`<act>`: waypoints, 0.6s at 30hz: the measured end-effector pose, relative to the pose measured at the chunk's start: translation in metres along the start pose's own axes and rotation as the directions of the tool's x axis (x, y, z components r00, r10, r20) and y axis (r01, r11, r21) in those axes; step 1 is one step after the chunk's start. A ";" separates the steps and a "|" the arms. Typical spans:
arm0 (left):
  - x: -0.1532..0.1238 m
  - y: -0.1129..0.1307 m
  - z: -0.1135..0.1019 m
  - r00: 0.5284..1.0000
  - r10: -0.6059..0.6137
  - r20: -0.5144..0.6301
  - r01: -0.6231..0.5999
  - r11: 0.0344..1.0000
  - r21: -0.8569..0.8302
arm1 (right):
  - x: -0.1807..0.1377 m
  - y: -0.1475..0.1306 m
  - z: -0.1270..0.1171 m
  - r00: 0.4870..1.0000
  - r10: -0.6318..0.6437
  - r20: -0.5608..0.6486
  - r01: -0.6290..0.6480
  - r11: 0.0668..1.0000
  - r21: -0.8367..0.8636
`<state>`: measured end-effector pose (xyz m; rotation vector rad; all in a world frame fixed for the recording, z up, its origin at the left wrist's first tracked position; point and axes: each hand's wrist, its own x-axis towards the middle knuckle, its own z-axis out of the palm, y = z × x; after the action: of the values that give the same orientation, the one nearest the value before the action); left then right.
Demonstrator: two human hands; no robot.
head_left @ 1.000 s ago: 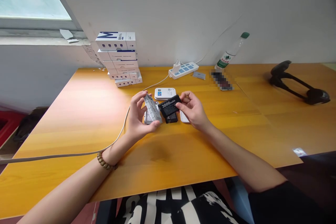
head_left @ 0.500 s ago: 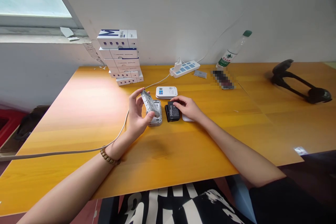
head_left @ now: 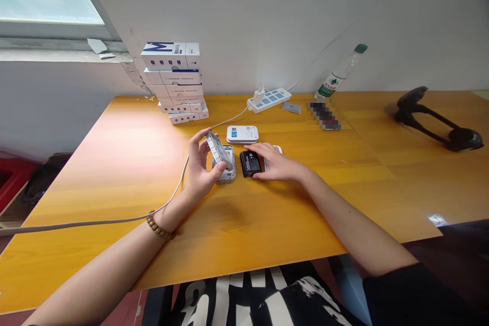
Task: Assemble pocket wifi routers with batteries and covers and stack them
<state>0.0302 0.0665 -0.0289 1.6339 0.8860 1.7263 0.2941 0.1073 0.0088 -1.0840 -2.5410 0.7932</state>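
My left hand (head_left: 201, 165) grips a tilted white device (head_left: 218, 151), its opened, printed inner side showing, by its ends between thumb and fingers. Just beneath it, another open white device (head_left: 229, 175) lies on the table, partly covered. Right of that rests a small stack of black batteries, the top battery (head_left: 251, 164) marked 3000mAh. Around the top battery's edges my right hand (head_left: 277, 162) is closed, fingers at the far edge and thumb at the near one. Partly hidden behind this hand lies a white rounded piece (head_left: 278, 149).
Behind the hands lie white closed devices (head_left: 242, 134). A stack of white boxes (head_left: 173, 81) stands back left. Along the wall are a power strip (head_left: 269, 100), a bottle (head_left: 340, 74) and a blurred-out phone (head_left: 324, 115). A black stand (head_left: 435, 117) is far right. A cable (head_left: 114, 221) crosses the left side.
My right hand has shifted its hold on the battery, from the top right corner to a grip across the far and near edges. The battery now sits squarer on the stack. My left hand is nearly still.
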 end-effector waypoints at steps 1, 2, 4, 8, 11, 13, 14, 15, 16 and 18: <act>0.000 0.000 0.000 1.000 0.000 0.004 0.000 1.000 0.004 | 0.001 0.000 0.000 1.000 0.000 -0.002 0.000 1.000 0.012; 0.000 0.000 0.000 1.000 0.001 0.006 -0.001 1.000 0.006 | 0.001 0.001 0.001 1.000 -0.001 -0.005 0.001 1.000 0.024; 0.000 0.001 0.000 1.000 0.003 0.005 -0.003 1.000 0.006 | 0.002 0.002 0.002 1.000 -0.007 -0.009 0.008 0.999 0.041; 0.001 0.002 -0.001 1.000 0.005 0.007 -0.005 1.000 0.005 | 0.002 0.003 0.004 1.000 -0.019 -0.008 0.019 0.998 0.063; 0.003 0.004 -0.001 0.999 0.024 0.033 -0.023 0.999 -0.034 | 0.003 0.001 0.004 1.000 -0.006 -0.002 0.006 0.999 0.050; 0.004 0.005 -0.001 0.997 0.055 0.049 -0.051 0.996 -0.079 | 0.003 -0.001 0.004 1.000 0.002 0.002 -0.002 0.999 0.039; 0.004 0.005 -0.001 0.996 0.069 0.054 -0.064 0.993 -0.097 | 0.003 -0.001 0.004 1.000 0.004 0.003 -0.004 0.999 0.036; 0.005 0.005 -0.001 0.995 0.078 0.057 -0.072 0.991 -0.109 | 0.003 -0.001 0.004 1.000 0.004 0.002 -0.004 0.999 0.034; 0.006 0.005 -0.001 0.995 0.082 0.062 -0.074 0.991 -0.112 | 0.003 -0.001 0.005 1.000 0.004 0.001 -0.004 0.999 0.034; 0.007 0.004 -0.002 0.994 0.079 0.071 -0.071 0.992 -0.106 | 0.004 0.001 0.005 1.000 0.004 -0.003 -0.004 0.999 0.034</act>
<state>0.0278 0.0695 -0.0219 1.6705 0.6967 1.7190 0.2896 0.1086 0.0046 -1.0795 -2.5136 0.8322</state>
